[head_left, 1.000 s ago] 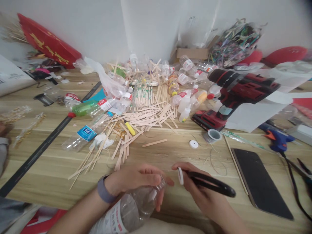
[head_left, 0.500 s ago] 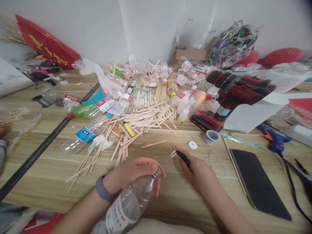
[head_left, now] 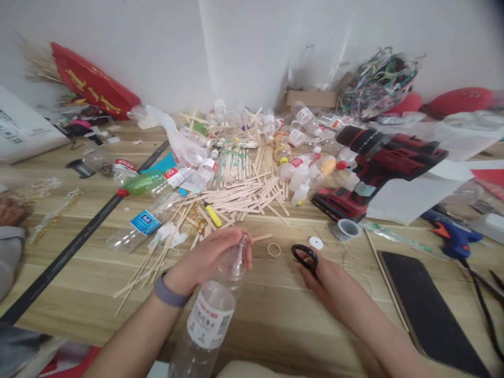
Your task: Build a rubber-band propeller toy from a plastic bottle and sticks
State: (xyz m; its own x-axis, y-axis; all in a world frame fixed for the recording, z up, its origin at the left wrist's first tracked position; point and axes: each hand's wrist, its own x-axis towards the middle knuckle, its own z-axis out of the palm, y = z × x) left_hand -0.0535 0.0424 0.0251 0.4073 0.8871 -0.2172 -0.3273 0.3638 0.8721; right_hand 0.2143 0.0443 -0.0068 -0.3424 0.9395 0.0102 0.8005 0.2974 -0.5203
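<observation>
My left hand point(head_left: 226, 252) is wrapped round the neck of a clear plastic bottle point(head_left: 210, 317), which leans with its mouth away from me. The bottle has a white label with red and dark print. In my right hand point(head_left: 321, 273) are scissors; a black handle loop point(head_left: 305, 257) shows at the fingers, while the blades are hidden. A thin white ring point(head_left: 274, 250) lies on the table between my hands. Just beyond my right hand are a small white disc point(head_left: 315, 242) and a grey plastic cup point(head_left: 346, 230).
Craft sticks point(head_left: 240, 197) and several bottles crowd the middle. A red cordless drill point(head_left: 378, 168) stands at right, near a phone point(head_left: 429, 310) and a blue glue gun point(head_left: 452, 233). A dark strip point(head_left: 71, 247) crosses the left side. Another person's hand point(head_left: 13, 210) is at the left edge.
The white ring was at the tip of the black tool in my right hand and now lies on the table. My right hand has turned, and the bottle is more upright.
</observation>
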